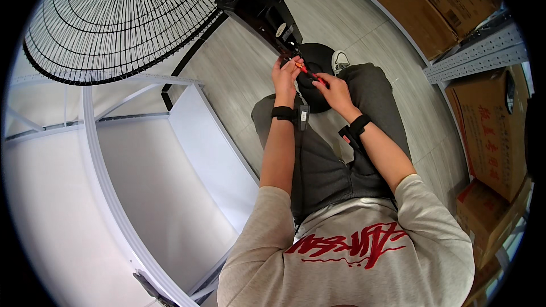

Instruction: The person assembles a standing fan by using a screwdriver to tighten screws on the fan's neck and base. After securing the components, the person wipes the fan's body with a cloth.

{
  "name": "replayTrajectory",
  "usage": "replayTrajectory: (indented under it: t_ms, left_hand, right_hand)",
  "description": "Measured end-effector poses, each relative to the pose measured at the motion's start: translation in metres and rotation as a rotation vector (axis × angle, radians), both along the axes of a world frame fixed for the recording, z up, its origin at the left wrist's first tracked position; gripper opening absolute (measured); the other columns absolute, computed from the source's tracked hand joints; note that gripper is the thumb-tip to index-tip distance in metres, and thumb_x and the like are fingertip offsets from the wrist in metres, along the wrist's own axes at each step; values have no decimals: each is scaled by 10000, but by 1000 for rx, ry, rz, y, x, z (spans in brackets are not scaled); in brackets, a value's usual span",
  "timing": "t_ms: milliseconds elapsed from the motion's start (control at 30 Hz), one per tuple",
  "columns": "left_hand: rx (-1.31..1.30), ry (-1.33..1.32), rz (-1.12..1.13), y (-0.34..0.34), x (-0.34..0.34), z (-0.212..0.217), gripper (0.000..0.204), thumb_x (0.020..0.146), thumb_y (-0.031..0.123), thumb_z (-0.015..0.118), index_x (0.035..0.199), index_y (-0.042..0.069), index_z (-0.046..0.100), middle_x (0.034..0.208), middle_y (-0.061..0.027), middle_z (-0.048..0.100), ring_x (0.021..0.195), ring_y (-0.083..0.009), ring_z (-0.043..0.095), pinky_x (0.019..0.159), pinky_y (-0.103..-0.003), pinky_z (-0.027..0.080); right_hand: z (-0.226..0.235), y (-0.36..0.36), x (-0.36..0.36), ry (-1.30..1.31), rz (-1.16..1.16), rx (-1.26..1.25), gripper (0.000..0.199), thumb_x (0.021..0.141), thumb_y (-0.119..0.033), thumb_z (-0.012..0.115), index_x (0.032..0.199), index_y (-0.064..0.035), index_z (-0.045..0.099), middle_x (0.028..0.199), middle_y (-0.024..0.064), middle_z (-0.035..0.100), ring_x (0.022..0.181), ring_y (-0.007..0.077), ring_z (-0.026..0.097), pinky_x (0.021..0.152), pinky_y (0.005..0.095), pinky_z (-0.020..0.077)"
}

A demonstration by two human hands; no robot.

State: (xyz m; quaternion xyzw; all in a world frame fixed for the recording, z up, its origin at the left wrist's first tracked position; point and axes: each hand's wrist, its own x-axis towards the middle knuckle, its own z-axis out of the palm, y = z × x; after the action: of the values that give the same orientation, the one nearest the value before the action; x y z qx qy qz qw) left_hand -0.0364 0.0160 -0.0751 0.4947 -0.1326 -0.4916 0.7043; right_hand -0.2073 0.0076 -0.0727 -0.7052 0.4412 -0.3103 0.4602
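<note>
A slim red and black screwdriver (310,74) slants between my hands in front of a standing fan's black housing (259,8). My right hand (336,94) is closed around the lower right end of the screwdriver. At its upper left end, my left hand (285,81) has its fingers pinched round the orange-red part, close against the housing's lower end. The screwdriver's very tip is too small to make out. Below the housing, the fan's round black base (316,57) stands on the floor between my feet.
The fan's wide black wire grille (131,28) spreads across the upper left. White metal shelving (94,131) runs along my left side. To the right, a perforated metal rack (478,59) holds cardboard boxes (483,119). Grey plank flooring (239,51) lies around the base.
</note>
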Motion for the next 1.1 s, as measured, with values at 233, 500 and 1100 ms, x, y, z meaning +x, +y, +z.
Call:
replayTrajectory:
  t_ms: [233, 500, 1100]
  left_hand:
    - [27, 17, -7, 0, 0, 1, 540, 915, -18, 504, 1366, -50, 208, 1112, -254, 597, 1003, -308, 639, 836, -355, 555]
    - [-19, 56, 9, -2, -1, -3, 500, 915, -34, 487, 1351, -52, 240, 1096, -263, 593, 992, -323, 637, 848, -383, 555]
    - [-21, 40, 9, -2, 1, -4, 595, 905, -25, 516, 1377, -69, 156, 1089, -268, 594, 973, -320, 641, 841, -384, 556]
  right_hand:
    - [7, 2, -2, 4, -15, -51, 274, 825, -192, 681, 1038, -22, 654, 901, 214, 653, 822, 382, 633, 715, 403, 502]
    - [5, -1, -2, -10, -36, -110, 273, 824, -193, 681, 1032, -18, 653, 900, 204, 649, 815, 382, 627, 708, 407, 500]
    - [4, 1, 0, -20, -12, 2, 282, 845, -209, 665, 1032, 1, 654, 826, 204, 654, 711, 348, 644, 654, 380, 504]
